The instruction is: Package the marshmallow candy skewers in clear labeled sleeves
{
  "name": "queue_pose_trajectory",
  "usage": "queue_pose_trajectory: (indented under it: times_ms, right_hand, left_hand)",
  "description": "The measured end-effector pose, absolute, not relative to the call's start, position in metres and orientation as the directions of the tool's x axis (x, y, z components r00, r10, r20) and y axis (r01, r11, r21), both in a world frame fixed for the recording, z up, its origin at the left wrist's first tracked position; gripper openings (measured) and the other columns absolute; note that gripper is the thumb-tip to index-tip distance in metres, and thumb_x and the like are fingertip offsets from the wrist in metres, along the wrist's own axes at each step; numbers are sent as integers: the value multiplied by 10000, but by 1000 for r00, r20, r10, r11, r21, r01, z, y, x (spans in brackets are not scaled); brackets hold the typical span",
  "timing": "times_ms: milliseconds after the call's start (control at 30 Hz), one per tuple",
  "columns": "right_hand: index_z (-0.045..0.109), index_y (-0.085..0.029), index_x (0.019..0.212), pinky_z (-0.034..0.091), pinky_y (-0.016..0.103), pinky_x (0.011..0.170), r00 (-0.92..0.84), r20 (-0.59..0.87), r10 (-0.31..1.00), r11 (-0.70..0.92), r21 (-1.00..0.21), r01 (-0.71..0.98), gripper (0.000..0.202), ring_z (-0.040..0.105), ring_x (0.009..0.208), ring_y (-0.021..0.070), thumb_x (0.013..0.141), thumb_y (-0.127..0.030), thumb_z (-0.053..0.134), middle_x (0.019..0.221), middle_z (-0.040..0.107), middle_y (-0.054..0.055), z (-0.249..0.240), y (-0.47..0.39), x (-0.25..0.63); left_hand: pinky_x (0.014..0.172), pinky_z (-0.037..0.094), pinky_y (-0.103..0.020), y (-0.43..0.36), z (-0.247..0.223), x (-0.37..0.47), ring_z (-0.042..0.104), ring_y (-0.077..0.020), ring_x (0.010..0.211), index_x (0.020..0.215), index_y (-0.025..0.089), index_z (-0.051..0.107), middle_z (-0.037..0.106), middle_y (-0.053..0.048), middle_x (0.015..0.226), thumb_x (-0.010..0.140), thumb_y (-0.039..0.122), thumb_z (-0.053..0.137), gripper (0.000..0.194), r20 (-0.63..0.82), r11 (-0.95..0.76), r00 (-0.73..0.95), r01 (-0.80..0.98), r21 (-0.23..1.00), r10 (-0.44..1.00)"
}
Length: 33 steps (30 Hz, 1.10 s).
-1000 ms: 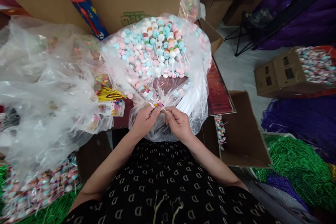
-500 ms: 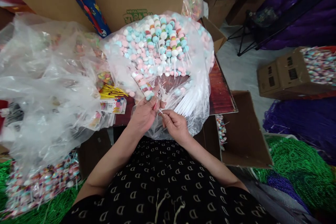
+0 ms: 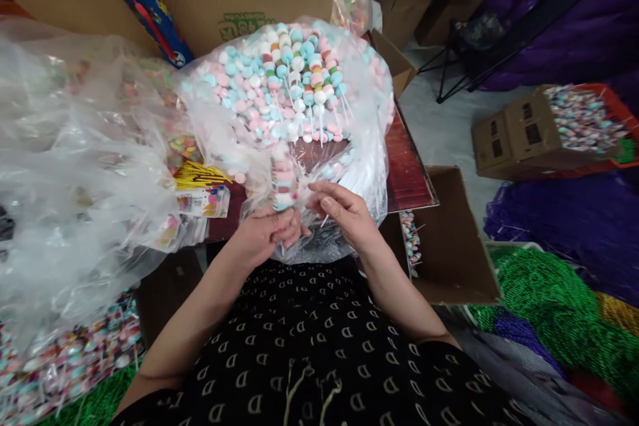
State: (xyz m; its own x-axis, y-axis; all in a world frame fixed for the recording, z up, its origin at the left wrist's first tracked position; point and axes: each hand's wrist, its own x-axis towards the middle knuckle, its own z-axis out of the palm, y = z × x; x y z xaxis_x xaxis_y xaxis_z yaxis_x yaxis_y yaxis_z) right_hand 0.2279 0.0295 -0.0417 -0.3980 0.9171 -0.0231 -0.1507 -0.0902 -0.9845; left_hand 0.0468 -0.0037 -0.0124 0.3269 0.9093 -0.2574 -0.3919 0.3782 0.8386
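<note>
My left hand (image 3: 272, 233) is closed round the lower end of a wrapped marshmallow skewer (image 3: 283, 176), which points away from me. Pink, white and blue pieces show through its clear wrapper. Just to the right, my right hand (image 3: 344, 210) has its fingers stretched out and apart, close to the wrapper. A short white stick end shows below those fingers; whether the hand touches it I cannot tell. Beyond both hands lies a large clear bag (image 3: 234, 80) of pastel marshmallows, with several finished marshmallow skewers (image 3: 309, 73) on top.
White sticks lie in plastic right of my hands. Yellow twist ties (image 3: 200, 174) and printed cards (image 3: 202, 202) sit to the left, beside a big plastic bag (image 3: 80, 180). An open cardboard box (image 3: 459, 246) stands below the table's right edge (image 3: 412, 173). Green tinsel (image 3: 549, 286) lies farther right.
The marshmallow skewer has turned from slanted to nearly straight away from me. My right hand has let go of its white stick end and opened, shifting slightly right of the left hand.
</note>
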Motion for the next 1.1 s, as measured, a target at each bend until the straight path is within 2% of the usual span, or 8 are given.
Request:
queue_pose_trajectory:
  times_ms: [200, 300, 433, 567, 667, 767, 867, 1100]
  right_hand:
    - [692, -202, 1170, 617, 330, 691, -619, -58, 783, -355, -860, -368, 638, 744, 862, 222, 773, -695, 771, 974, 770, 88, -34, 26, 214]
    - [685, -242, 1059, 602, 297, 601, -464, -90, 882, -274, -897, -347, 477, 702, 730, 172, 796, -628, 784, 912, 751, 29, -37, 22, 202]
    - [666, -248, 1012, 618, 347, 829, -133, -6, 991, -31, -981, -191, 341, 695, 832, 165, 821, -493, 808, 932, 743, 14, -44, 22, 188]
    - [644, -228, 1007, 593, 368, 871, 18, 2, 1000, 2, -1000, -3, 326, 667, 832, 172, 812, -406, 836, 899, 727, 18, -46, 27, 181]
    - [644, -225, 1047, 601, 336, 802, -129, -15, 991, -13, -1000, 18, 353, 673, 841, 167, 822, -422, 831, 935, 728, 25, -37, 40, 191]
    - [649, -243, 1183, 600, 303, 792, -272, 50, 961, 48, -999, -14, 363, 700, 926, 157, 908, -462, 739, 1074, 737, 42, -28, 60, 208]
    - [684, -235, 1182, 595, 314, 847, -266, 115, 957, 128, -991, 30, 313, 713, 974, 160, 954, -450, 675, 1096, 749, 42, -32, 79, 218]
    - [785, -214, 915, 552, 367, 944, -424, 203, 882, 389, -823, 415, 162, 724, 973, 210, 911, -143, 640, 984, 798, 43, -77, 107, 209]
  left_hand:
    - [646, 544, -392, -17, -20, 62, 338, -93, 411, 558, 231, 482, 319, 82, 472, 814, 658, 748, 564, -267, 509, 595, -283, 813, 758]
    - [651, 513, -354, -13, -25, 57, 433, -133, 473, 653, 230, 582, 422, 57, 491, 845, 588, 750, 439, -283, 375, 411, -162, 913, 867]
    - [776, 498, -346, -6, -31, 56, 650, -248, 779, 942, 240, 704, 665, -18, 747, 807, 387, 811, 226, -112, 122, -59, 216, 969, 992]
    - [743, 469, -336, -3, -36, 55, 629, -247, 707, 816, 226, 689, 590, -6, 651, 796, 272, 802, 124, -35, 110, -192, 396, 912, 981]
    - [632, 441, -299, 0, -34, 43, 524, -169, 554, 768, 219, 686, 545, 30, 568, 820, 323, 803, 165, -90, 126, -149, 260, 957, 985]
    - [552, 451, -281, 5, -27, 32, 390, -102, 423, 739, 209, 662, 447, 76, 489, 860, 438, 781, 285, -190, 168, -149, -150, 974, 970]
    - [639, 558, -330, 9, -23, 32, 421, -93, 405, 694, 206, 603, 352, 102, 464, 895, 482, 752, 372, -261, 208, -83, -398, 893, 962]
    - [772, 543, -316, 15, -56, 40, 608, -127, 542, 699, 206, 601, 416, 85, 490, 898, 453, 748, 349, -235, 170, -193, -303, 938, 953]
